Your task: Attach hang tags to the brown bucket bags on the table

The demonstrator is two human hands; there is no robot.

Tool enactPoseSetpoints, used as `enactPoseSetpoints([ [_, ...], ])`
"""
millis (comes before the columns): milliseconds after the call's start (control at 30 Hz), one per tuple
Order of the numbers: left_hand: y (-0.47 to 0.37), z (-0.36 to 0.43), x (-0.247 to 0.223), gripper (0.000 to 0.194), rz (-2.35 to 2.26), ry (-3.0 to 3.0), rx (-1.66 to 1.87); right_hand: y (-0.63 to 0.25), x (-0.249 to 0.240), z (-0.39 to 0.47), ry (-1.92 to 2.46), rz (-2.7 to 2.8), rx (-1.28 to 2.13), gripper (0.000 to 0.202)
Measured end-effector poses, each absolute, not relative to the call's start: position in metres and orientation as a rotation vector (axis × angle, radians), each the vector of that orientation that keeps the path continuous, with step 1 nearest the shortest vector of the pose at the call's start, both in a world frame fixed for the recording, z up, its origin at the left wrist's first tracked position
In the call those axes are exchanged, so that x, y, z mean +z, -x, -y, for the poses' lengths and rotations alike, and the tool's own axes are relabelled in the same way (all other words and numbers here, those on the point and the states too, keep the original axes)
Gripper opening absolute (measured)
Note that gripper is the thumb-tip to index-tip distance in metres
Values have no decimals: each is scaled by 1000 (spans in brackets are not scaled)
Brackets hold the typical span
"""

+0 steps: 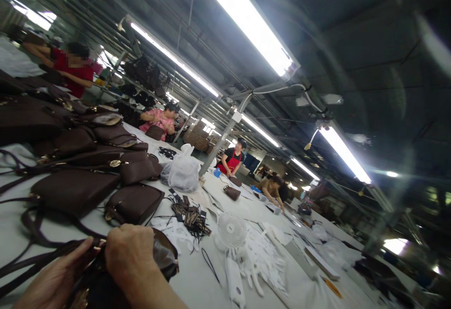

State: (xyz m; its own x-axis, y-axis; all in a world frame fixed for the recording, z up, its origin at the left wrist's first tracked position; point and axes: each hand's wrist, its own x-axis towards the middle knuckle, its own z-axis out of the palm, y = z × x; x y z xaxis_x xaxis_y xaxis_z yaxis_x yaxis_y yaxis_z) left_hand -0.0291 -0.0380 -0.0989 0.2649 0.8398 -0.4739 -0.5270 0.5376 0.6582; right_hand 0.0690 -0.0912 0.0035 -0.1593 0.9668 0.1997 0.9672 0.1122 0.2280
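Note:
At the lower left, a dark brown bag lies partly under my hands, its open side showing a pale lining or wrap. My left hand pinches the bag's strap near a small gold metal fitting. Beside it, my right hand is curled over the bag, knuckles up, close to the same fitting; its fingertips are hidden. Dark straps run from the bag to the left edge. Just beyond lie more brown bags with gold hardware.
Dark tags, a white fan, white gloves and a black cord loop lie on the white table. Farther off are a plastic bag, a metal post and several people working around the tables.

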Motion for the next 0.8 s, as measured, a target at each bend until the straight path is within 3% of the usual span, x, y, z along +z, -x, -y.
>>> enactPoseSetpoints([
  [100, 32, 49, -91, 14, -681, -324, 974, -70, 9, 97, 2109, 2313, -431, 14],
  [200, 27, 60, -85, 24, -608, -374, 1051, -77, 10, 102, 2192, 2218, -451, 17],
  [467, 16, 59, -96, 37, -671, -301, 1154, -101, -8, 103, 1784, 2416, -722, 24],
  [800, 31, 59, -78, 20, -727, -320, 1040, -86, 0, 99, 1824, 2537, -708, 16],
])
